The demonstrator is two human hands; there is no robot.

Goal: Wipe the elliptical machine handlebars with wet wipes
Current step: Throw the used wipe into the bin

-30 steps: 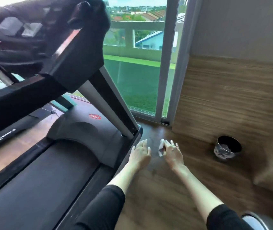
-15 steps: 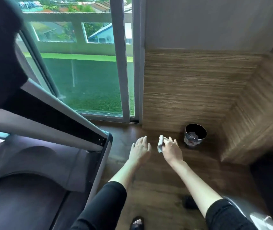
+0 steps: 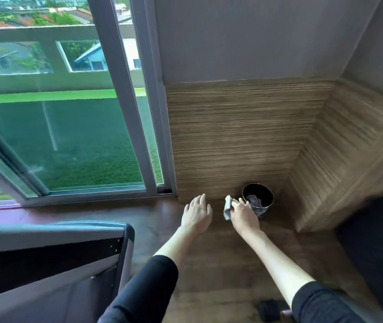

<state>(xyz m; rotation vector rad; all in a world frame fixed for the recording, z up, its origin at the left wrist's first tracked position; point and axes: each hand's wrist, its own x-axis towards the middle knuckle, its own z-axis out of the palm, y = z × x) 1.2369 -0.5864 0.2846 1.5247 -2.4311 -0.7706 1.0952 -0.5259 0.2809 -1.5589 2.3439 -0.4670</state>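
Observation:
My right hand pinches a folded white wet wipe, held out over the wooden floor just left of a small round black bin. Crumpled grey material lies inside the bin. My left hand hovers beside it, fingers spread, palm down, holding nothing. No handlebars are in view; only a grey and black frame part of an exercise machine shows at lower left.
A sliding glass door stands at left, with a green balcony behind it. Wood-panelled walls form a corner behind the bin. A dark bulky object fills the right edge. A dark dumbbell lies on the floor near my right arm.
The view has swung right, away from the treadmill and toward the corner. The bin has come nearer to my right hand, which still holds the wipe. Both hands keep their pose.

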